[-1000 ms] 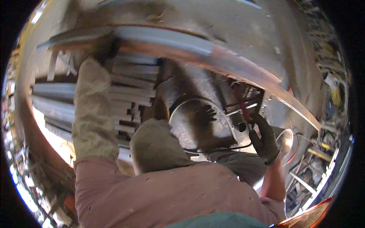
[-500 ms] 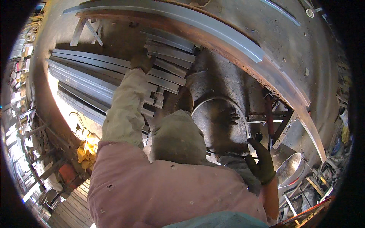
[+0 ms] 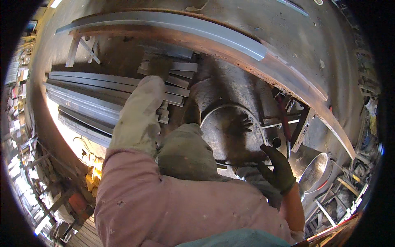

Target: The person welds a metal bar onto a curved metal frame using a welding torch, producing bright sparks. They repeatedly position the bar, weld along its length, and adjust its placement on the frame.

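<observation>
My left hand (image 3: 159, 68), in a dark glove and a pale sleeve, reaches over the far end of a stack of grey metal bars (image 3: 177, 91). Its fingers are lost in shadow and blur, so their grip on the short bar (image 3: 184, 66) under them cannot be made out. On the right, my right hand (image 3: 280, 169) wears a dark green glove, thumb and fingers apart, nothing between them. It hovers beside a thin round hoop (image 3: 256, 117) on the floor. My bent knee (image 3: 187, 152) stands between the two hands.
A long grey channel (image 3: 197, 29) lies on a rusty beam (image 3: 288, 82) across the far side. Long grey profiles (image 3: 86, 96) lie at left. A metal bucket (image 3: 313, 171) stands at right near scrap pieces. Yellow cloth (image 3: 94, 175) lies at lower left.
The view has shifted a little. My left hand has moved farther out over the stack, where the far bars now lie at a different angle. My right hand stays open near the hoop.
</observation>
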Demonstrator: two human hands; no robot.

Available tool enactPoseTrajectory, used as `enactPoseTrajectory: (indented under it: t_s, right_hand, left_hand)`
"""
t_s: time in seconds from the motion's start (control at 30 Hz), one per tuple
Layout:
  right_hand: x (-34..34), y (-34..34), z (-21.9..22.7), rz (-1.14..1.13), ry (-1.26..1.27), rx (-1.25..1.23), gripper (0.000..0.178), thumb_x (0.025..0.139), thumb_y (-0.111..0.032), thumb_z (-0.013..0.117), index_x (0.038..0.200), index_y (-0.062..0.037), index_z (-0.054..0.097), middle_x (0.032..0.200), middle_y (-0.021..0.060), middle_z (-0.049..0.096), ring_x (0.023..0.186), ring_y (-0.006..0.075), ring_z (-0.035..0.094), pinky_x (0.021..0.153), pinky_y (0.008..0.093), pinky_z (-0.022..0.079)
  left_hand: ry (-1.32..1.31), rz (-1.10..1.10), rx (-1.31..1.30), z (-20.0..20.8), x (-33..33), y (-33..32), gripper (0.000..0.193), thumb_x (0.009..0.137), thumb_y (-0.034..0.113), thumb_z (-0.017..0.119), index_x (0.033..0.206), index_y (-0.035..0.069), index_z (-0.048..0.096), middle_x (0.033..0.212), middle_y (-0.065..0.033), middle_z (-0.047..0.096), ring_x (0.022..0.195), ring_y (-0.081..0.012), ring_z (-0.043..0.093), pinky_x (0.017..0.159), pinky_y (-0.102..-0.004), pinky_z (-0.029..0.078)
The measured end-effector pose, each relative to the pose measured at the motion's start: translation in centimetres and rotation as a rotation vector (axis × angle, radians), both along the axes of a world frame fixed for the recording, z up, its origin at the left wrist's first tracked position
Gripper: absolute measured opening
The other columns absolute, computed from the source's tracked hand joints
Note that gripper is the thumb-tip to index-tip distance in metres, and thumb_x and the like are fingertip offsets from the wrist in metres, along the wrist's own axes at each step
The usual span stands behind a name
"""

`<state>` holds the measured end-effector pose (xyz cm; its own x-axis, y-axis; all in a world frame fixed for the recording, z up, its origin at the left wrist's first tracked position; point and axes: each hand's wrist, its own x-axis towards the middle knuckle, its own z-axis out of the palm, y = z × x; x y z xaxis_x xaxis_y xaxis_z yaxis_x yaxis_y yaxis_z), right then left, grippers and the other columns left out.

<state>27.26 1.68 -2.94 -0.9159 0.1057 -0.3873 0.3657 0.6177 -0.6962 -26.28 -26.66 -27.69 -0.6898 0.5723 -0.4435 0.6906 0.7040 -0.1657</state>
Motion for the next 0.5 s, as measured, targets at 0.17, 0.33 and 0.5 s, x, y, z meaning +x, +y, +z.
enactPoseTrajectory:
  t_s: [0.17, 0.33, 0.5]
  right_hand:
    - [0.3, -0.4, 0.4, -0.038, 0.036, -0.057, 0.067, 0.1, -0.014, 0.09, 0.16, -0.0016, 0.065, 0.149, 0.0237, 0.075, 0.131, 0.0394, 0.077, 0.109, 0.0478, 0.063]
    - [-4.2, -0.8, 1.0, 0.094, 0.276, -0.037, 0.08, 0.096, -0.017, 0.094, 0.167, -0.0018, 0.058, 0.152, 0.0245, 0.073, 0.132, 0.0398, 0.076, 0.111, 0.0488, 0.062]
    - [-9.1, -3.1, 6.0, -0.043, 0.55, -0.017, 0.095, 0.094, -0.015, 0.094, 0.174, -0.0006, 0.046, 0.141, 0.0173, 0.075, 0.12, 0.0277, 0.076, 0.106, 0.0394, 0.062]
  left_hand:
    - [0.064, -0.076, 0.561, 10.2, 5.5, -3.0, 0.043, 0.104, 0.022, 0.084, 0.144, 0.009, 0.076, 0.142, -0.0157, 0.08, 0.131, -0.0384, 0.077, 0.11, -0.0548, 0.062]
    - [-0.528, 0.222, 1.228, 19.6, 11.7, -0.3, 0.048, 0.097, 0.015, 0.093, 0.139, 0.003, 0.074, 0.135, -0.0133, 0.081, 0.123, -0.0272, 0.079, 0.103, -0.0447, 0.065]
    - [-0.998, 0.25, 1.355, 29.8, 18.7, 4.2, 0.036, 0.105, 0.006, 0.087, 0.137, -0.001, 0.073, 0.127, -0.0075, 0.079, 0.119, -0.0178, 0.075, 0.105, -0.0347, 0.062]
